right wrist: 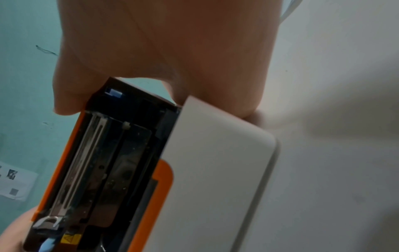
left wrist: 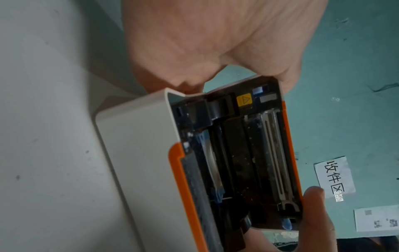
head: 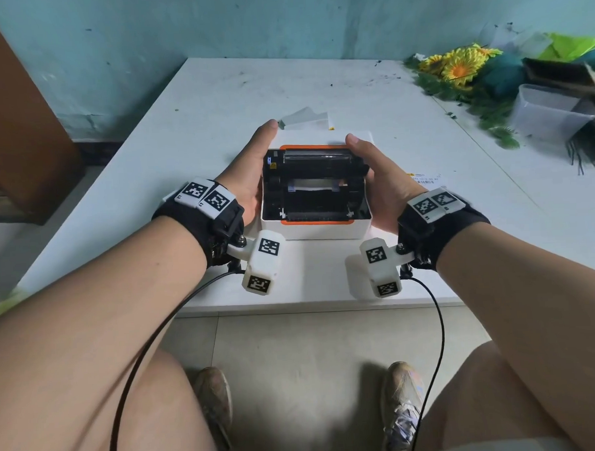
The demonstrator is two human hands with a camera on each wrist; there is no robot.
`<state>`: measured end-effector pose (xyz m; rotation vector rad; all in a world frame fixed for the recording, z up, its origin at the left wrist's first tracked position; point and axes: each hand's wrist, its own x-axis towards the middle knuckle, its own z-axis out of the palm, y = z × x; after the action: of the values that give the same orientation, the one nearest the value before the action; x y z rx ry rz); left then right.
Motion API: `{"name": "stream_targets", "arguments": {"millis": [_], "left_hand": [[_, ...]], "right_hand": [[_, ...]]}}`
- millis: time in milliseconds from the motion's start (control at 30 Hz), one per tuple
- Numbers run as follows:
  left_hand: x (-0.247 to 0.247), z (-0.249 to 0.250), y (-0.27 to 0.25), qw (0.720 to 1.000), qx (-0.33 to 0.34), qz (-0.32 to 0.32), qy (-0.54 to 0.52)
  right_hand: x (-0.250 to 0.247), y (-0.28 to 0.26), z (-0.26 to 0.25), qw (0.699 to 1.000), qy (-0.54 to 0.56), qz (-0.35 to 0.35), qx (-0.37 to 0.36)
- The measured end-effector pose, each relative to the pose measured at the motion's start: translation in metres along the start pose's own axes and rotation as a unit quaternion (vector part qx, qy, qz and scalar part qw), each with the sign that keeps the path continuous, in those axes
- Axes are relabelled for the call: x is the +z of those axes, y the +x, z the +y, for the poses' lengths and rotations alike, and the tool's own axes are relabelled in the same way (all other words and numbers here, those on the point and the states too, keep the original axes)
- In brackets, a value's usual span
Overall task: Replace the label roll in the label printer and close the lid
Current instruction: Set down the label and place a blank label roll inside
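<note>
1. Fingers of the left hand [head: 249, 179] are hidden behind the left side of the label printer [head: 318, 224]; only the thumb shows, laid along the raised lid [head: 323, 137] at its left corner, so the hand grips the lid there.
2. Right hand [head: 386, 184] mirrors it: the thumb lies on the lid's right corner and the palm lies against the printer's right side, the other fingers out of sight.
3. Both wrist views show each thumb wrapped over a lid corner, with the lid [left wrist: 278, 145] tilted partly open above the white body [left wrist: 138, 153].
4. Orange trim edges both the lid and the front of the body [right wrist: 215, 145].
5. Inside the open bay a strip of white label paper [head: 309, 185] spans between 2 guides; black mechanism surrounds it.
6. The printer sits near the front edge of the white surface [head: 215, 102], between the 2 wrists.
7. Loose white sheets [head: 305, 117] lie just behind the lid.
8. Artificial sunflowers [head: 456, 66] and a clear plastic tub [head: 550, 112] lie at the surface's far right, well apart from the printer.
9. A printed label [head: 427, 178] lies on the surface just beside the right hand.
</note>
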<state>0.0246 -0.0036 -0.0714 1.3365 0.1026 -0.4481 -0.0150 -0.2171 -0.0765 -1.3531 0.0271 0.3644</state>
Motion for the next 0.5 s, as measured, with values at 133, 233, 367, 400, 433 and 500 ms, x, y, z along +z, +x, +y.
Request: {"name": "stream_targets", "arguments": {"millis": [133,233,367,400,433,500], "left_hand": [[0.0014,0.001,-0.0006,1.0,0.003,0.0,0.002],[0.0,0.0014,-0.0012,1.0,0.0,0.001,-0.001],[-0.0014,0.0012,0.0004,1.0,-0.005,-0.003,0.0],[-0.0015,0.0009,0.0012,1.0,-0.003,-0.002,0.002],[-0.0018,0.0009,0.0018,1.0,-0.001,-0.002,0.003],[-0.0023,0.0008,0.0028,1.0,0.002,-0.004,0.003]], "right_hand": [[-0.0003,0.0005,-0.0004,1.0,0.002,-0.001,-0.006],[-0.0005,-0.0006,-0.0002,1.0,0.004,-0.002,-0.011],[0.0005,0.0,-0.0003,1.0,-0.003,0.014,-0.019],[0.0009,0.0004,-0.0002,1.0,-0.004,0.019,-0.02],[0.0019,0.0006,-0.0005,1.0,-0.003,0.022,-0.021],[0.0031,0.0012,-0.0002,0.999,-0.002,0.029,-0.021]]}}
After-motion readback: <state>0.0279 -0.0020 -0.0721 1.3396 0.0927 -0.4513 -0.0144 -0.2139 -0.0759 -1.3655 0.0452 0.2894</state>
